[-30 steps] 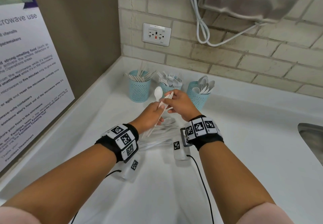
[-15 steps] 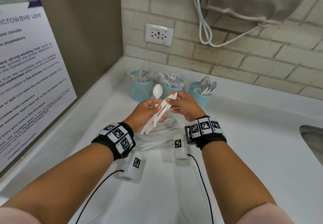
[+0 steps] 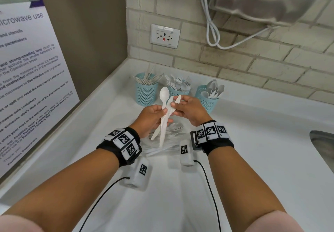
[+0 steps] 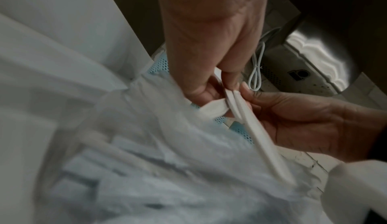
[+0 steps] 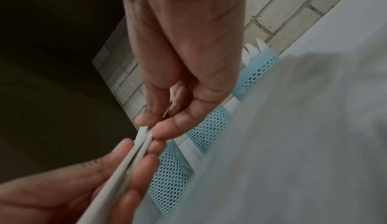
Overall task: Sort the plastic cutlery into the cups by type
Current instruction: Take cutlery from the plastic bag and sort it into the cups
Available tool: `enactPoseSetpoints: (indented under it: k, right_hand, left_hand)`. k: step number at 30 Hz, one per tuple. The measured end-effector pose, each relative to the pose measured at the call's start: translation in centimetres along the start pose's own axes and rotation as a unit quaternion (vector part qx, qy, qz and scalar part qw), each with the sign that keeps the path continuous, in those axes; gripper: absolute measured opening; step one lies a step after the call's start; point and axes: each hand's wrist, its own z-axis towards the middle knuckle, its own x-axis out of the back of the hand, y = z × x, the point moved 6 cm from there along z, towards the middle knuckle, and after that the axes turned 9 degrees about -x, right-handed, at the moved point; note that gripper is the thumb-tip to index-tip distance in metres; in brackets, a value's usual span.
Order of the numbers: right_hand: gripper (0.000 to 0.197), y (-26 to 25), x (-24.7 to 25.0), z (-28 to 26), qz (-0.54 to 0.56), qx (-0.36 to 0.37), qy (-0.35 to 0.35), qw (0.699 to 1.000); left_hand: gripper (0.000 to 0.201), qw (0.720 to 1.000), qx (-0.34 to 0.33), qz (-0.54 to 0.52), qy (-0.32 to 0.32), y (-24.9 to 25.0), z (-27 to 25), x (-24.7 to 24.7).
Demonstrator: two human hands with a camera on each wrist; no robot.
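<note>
My left hand [image 3: 163, 113] grips a fanned bundle of white plastic cutlery by the handles: a spoon [image 3: 164, 94] standing bowl up and two knives [image 3: 169, 105]. My right hand [image 3: 174, 106] pinches the knives near their upper ends, and the right wrist view shows its thumb and fingertip closed on a knife [image 5: 144, 132]. Behind the hands stand three teal mesh cups: the left cup [image 3: 146, 93] has knives, the middle cup [image 3: 178, 90] forks, the right cup [image 3: 207, 98] spoons. More loose cutlery and clear wrappers [image 3: 166, 141] lie on the counter under my hands.
The white counter [image 3: 253, 150] runs into a corner with a brick wall behind and a poster [image 3: 27, 78] on the left wall. A steel sink [image 3: 323, 145] is at the right edge. A socket [image 3: 164, 36], a looped cable [image 3: 213, 32] and a steel appliance [image 3: 262, 0] are above.
The bundle has risen slightly and stands more upright. The knives have fanned away from the spoon as my right fingers took hold near their upper ends.
</note>
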Motion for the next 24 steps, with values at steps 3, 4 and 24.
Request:
enactPoseSetpoints:
  k: [3,4,24]
  right_hand:
    - [0.026,-0.2,-0.7,0.1,-0.021,-0.004,-0.009,1.0]
    - [0.029,-0.4,-0.9,0.2,-0.034,-0.007,-0.008,0.999]
    - [0.011,-13.7,-4.1,5.8,-0.103,0.245,0.257,0.929]
  left_hand:
    - [0.018,0.999,-0.02,0.02,0.027,0.3,0.0,0.0]
    - [0.016,0.999,-0.025,0.024,0.031,0.4,0.0,0.0]
    - [0.018,0.984,-0.035,0.005,0.174,1.3,-0.1,5.3]
